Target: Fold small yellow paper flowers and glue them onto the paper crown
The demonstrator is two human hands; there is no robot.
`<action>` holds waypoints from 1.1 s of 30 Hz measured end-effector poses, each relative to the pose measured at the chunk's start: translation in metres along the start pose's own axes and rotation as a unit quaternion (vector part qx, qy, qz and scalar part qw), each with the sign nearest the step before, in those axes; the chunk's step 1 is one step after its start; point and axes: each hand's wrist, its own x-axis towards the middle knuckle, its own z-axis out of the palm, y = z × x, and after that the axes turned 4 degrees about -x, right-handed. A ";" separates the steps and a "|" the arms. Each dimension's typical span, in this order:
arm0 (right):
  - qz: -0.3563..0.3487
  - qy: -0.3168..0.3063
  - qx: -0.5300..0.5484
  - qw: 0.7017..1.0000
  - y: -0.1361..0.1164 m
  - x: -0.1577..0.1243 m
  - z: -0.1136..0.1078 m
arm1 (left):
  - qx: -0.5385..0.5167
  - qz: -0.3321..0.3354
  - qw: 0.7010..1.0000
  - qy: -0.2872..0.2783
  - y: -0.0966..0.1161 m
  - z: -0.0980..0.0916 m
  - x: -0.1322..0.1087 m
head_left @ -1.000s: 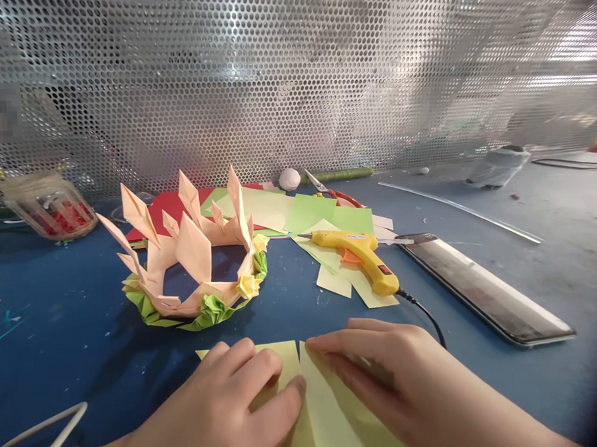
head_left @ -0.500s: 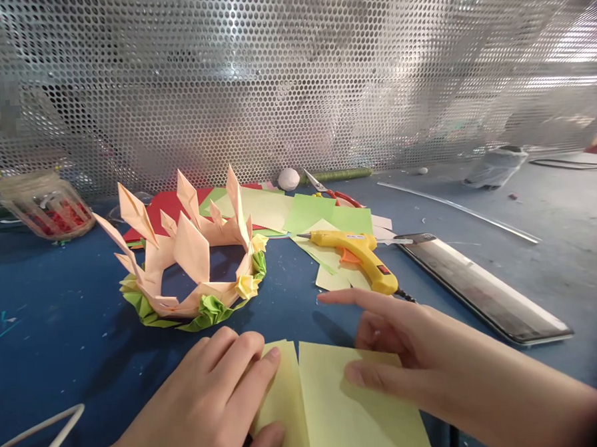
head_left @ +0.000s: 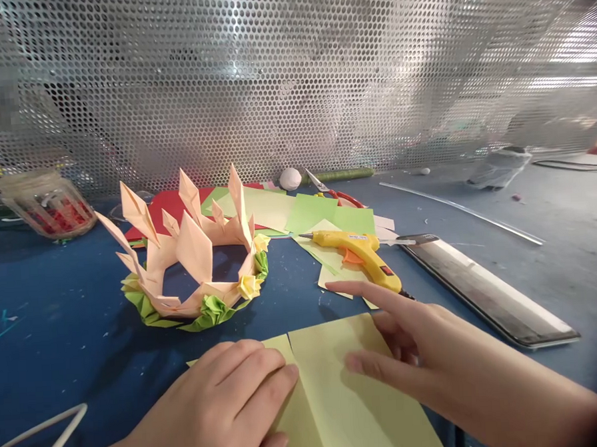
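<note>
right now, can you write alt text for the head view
The left hand rests on yellow paper on a blue table; the right hand is at the paper's right side. Nearby are a paper crown, glue gun and phone.

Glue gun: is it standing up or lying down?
Lying down: the glue gun shows its whole side, resting on loose paper pieces.

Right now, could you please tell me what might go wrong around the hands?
The right hand has a finger extended near the glue gun, so a careless reach might knock it. The gun lies on loose sheets; if hot, which I cannot tell, it could mark them. The left hand is on the yellow paper; a slip might crease it badly.
</note>
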 end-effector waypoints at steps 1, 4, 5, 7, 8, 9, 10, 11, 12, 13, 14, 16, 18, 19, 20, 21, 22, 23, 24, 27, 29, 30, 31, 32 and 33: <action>-0.002 -0.013 0.000 1.000 0.002 -0.001 0.000 | 0.000 -0.001 1.000 -0.002 0.000 0.000 0.000; -0.022 -0.026 0.003 0.999 0.011 -0.004 0.003 | 0.001 0.006 1.000 -0.005 0.000 -0.001 0.000; -0.024 -0.026 0.003 0.999 0.013 -0.004 0.004 | 0.002 0.011 1.000 -0.006 0.000 -0.001 0.000; -0.022 -0.027 0.000 0.999 0.015 -0.003 0.005 | 0.005 0.021 1.000 -0.007 -0.001 0.000 0.000; -0.021 -0.026 -0.002 0.999 0.015 -0.003 0.006 | 0.007 0.023 1.000 -0.007 -0.001 0.000 0.000; -0.021 -0.025 -0.001 0.999 0.015 -0.002 0.005 | 0.008 0.025 1.000 -0.006 -0.001 0.000 0.000; -0.022 -0.023 0.001 1.000 0.014 -0.002 0.005 | 0.009 0.025 1.000 -0.005 -0.001 -0.001 0.001; -0.024 -0.024 0.005 0.999 0.014 -0.002 0.004 | 0.010 0.025 1.000 -0.001 0.000 -0.001 0.001; -0.026 -0.024 0.010 0.999 0.013 -0.002 0.003 | 0.011 0.026 1.000 0.004 0.000 -0.002 0.002; -0.028 -0.024 0.015 0.999 0.012 -0.003 0.003 | 0.014 0.021 1.000 -0.006 0.001 -0.003 0.003; -0.031 -0.023 0.019 0.999 0.012 -0.003 0.002 | 0.017 0.020 1.000 -0.012 0.001 -0.004 0.004; -0.034 -0.024 0.026 0.999 0.010 -0.003 0.000 | 0.026 0.000 0.997 -0.069 0.002 -0.005 0.006; -0.036 -0.022 0.032 0.999 0.009 -0.002 0.000 | 0.023 0.022 0.999 -0.024 0.002 -0.004 0.006; -0.037 -0.023 0.032 0.999 0.008 -0.002 -0.001 | 0.021 0.023 0.999 -0.014 0.001 -0.002 0.005; -0.038 -0.022 0.032 0.999 0.008 -0.002 -0.001 | 0.018 0.026 0.999 -0.003 0.001 -0.001 0.004; -0.038 -0.022 0.032 0.999 0.008 -0.002 -0.001 | 0.017 0.023 1.000 -0.005 0.001 0.000 0.003; -0.037 -0.023 0.033 0.999 0.007 -0.002 -0.001 | 0.015 0.025 1.000 -0.007 0.000 0.002 0.002; -0.036 -0.026 0.034 0.998 0.007 -0.002 -0.001 | 0.014 0.026 1.000 -0.009 0.000 0.003 0.001; -0.033 -0.027 0.034 0.999 0.007 -0.002 0.000 | 0.015 0.027 0.999 -0.012 0.000 0.003 0.000; -0.024 -0.025 0.031 0.999 0.009 -0.003 0.001 | 0.022 0.030 0.999 -0.011 0.000 0.004 -0.001; -0.017 -0.027 0.035 0.999 0.009 -0.002 0.001 | 0.032 0.036 0.999 -0.005 0.000 0.002 0.000; -0.021 -0.025 0.037 0.999 0.010 -0.002 0.000 | 0.037 0.037 0.999 -0.008 0.001 0.000 0.000; -0.020 -0.031 0.038 0.999 0.009 -0.002 0.000 | 0.042 0.040 0.998 -0.011 0.001 -0.002 0.001; -0.021 -0.032 0.043 0.998 0.009 -0.001 -0.001 | 0.045 0.045 0.998 -0.016 0.002 -0.004 0.002; -0.023 -0.028 0.044 0.998 0.008 -0.001 -0.001 | 0.049 0.034 0.996 -0.060 0.003 -0.006 0.002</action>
